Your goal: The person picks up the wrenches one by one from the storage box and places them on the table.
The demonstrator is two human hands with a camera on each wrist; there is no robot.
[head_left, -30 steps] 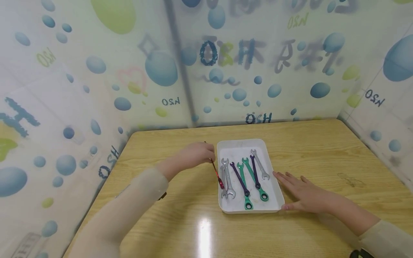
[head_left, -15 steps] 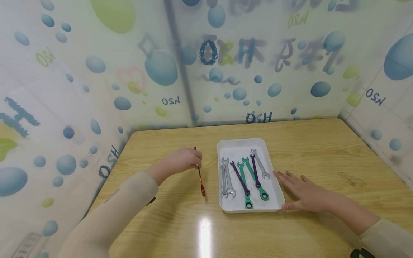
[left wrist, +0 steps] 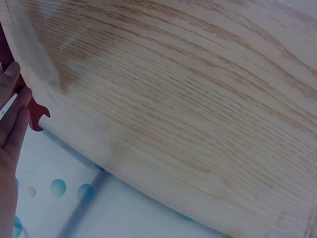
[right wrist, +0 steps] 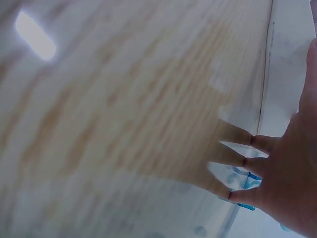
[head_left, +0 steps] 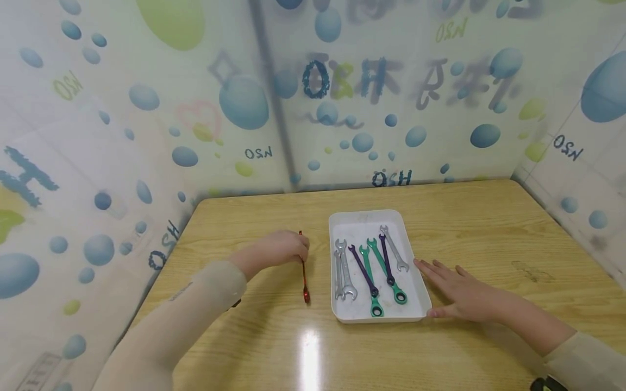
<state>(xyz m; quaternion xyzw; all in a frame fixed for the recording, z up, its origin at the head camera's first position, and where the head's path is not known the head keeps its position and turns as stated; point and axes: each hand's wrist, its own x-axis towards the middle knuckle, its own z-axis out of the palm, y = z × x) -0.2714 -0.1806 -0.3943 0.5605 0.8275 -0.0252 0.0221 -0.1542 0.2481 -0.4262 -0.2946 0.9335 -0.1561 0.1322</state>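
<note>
Clock centred on the tray, 12 away from the person. Near to far.

Right sleeve (head_left: 592, 358) enters from 4. Right hand (head_left: 459, 297) at 4: grips nothing, fingers straight and spread, tips against the tray's 3 side, thumb at the corner between 4 and 5. Decent brace. Light contact looks enough; a hard push could shift the tray toward 9.

Red wrench (head_left: 305, 276) at 9, off the tray, over bare table (head_left: 254, 336). Rounder end points to 6, forked end to 12. Can't tell if it touches the tabletop. Left hand (head_left: 283, 248) pinches it between thumb and fingers, nearer the 12 end; left wrist view shows the forked end poking past the fingertips. Off-centre pinch, so the 6 end likely wants to droop or swivel: hold firm, wrist level, both ends at even height. Any release is best with the whole shank supported.

Tray (head_left: 359, 224): silver pair (head_left: 346, 271) along the 9 wall, purple wrenches (head_left: 362, 268) overlapping green wrenches (head_left: 377, 255) around centre, lone silver wrench (head_left: 394, 248) between 1 and 2. Swinging red toward 3 would likely clip the tray wall; give it clearance.

Farthest, at 12: printed wall sheet (head_left: 298, 141).
</note>
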